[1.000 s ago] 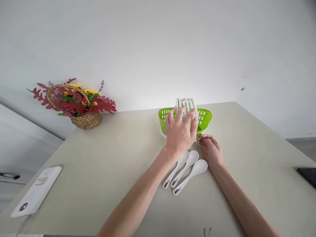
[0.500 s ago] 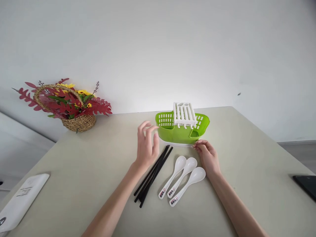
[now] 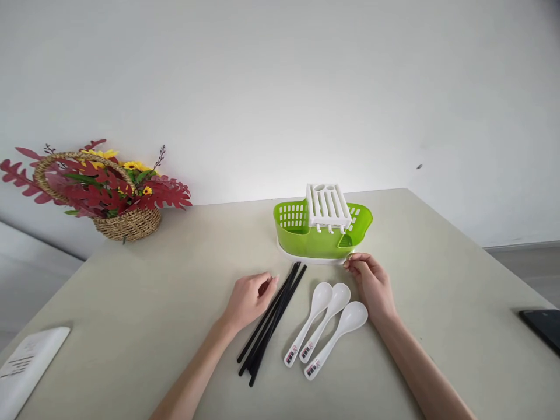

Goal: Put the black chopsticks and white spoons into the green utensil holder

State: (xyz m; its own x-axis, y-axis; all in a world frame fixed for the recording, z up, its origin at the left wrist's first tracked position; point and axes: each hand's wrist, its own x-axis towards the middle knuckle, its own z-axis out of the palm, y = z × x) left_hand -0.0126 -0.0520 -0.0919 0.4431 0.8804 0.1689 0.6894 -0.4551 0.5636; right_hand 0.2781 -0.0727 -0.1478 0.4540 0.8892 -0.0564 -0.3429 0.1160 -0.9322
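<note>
A green plastic basket [image 3: 315,242] with grid-pierced sides stands at the table's far side on a white base tray [image 3: 295,256]. Across its middle sits a slatted white rack [image 3: 327,205] with small hooks along the front. My right hand [image 3: 371,286] has its fingers pinched at the tray's front right edge. My left hand [image 3: 249,300] rests curled and closed, with nothing visible in it, beside several black chopsticks [image 3: 273,321]. Between the hands lie three white spoons, one on the left [image 3: 321,297], one in the middle [image 3: 339,297] and one on the right [image 3: 352,318].
A wicker basket [image 3: 131,224] of red leaves and yellow flowers stands at the back left by the wall. A flat white device [image 3: 32,361] lies at the left edge of the table. A black object like a phone [image 3: 542,326] lies at the far right.
My left hand has come off the white rack, moved left and down toward me, and curled closed beside the chopsticks. My right hand has stayed at the tray's edge.
</note>
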